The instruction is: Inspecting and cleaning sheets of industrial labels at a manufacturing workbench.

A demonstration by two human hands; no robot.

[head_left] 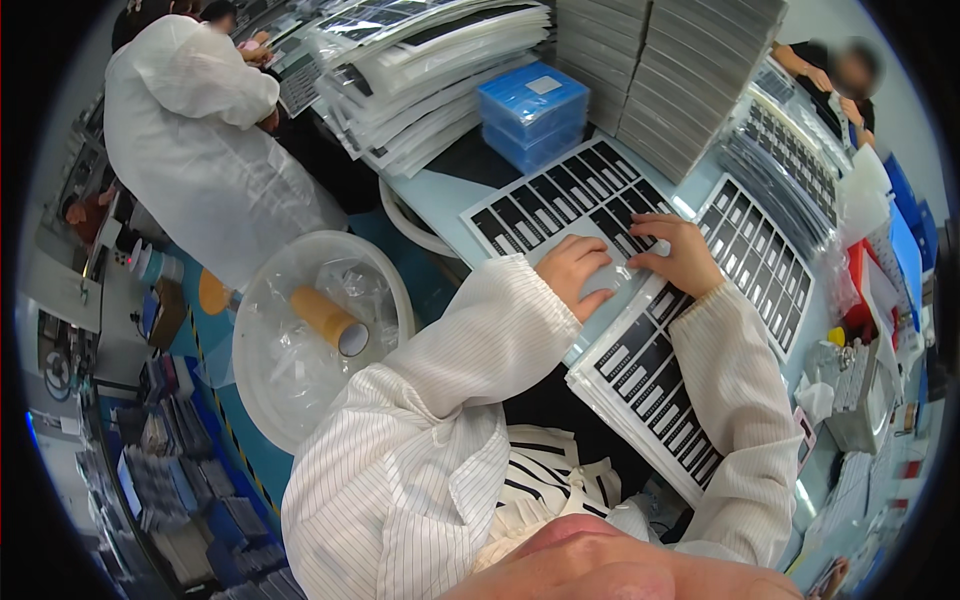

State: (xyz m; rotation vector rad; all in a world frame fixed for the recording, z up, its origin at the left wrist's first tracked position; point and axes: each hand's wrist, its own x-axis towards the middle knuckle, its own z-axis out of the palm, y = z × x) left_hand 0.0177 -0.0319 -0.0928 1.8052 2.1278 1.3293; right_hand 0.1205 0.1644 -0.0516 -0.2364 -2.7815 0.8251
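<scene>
My left hand (575, 272) lies palm down at the near edge of a flat sheet (545, 215) printed with black panels and small white strips. Its fingers are stretched out and the thumb stands apart. Across from it, my right hand (682, 256) bends over the same sheet's right side, with a gap between thumb and forefinger. Whether a thin clear film lies between those fingertips is too small to tell. Below my right wrist, a stack of similar panelled sheets (640, 385) reaches past the table's near edge. Another panelled sheet (765, 260) lies to the right.
Blue boxes (530, 115) stand behind the sheet, beside tall stacked grey boxes (690, 70) and a pile of bagged sheets (430, 90). On the left, a white bin (255, 390) holds clear plastic and a cardboard tube (328, 318). A person in a white coat (190, 130) works nearby.
</scene>
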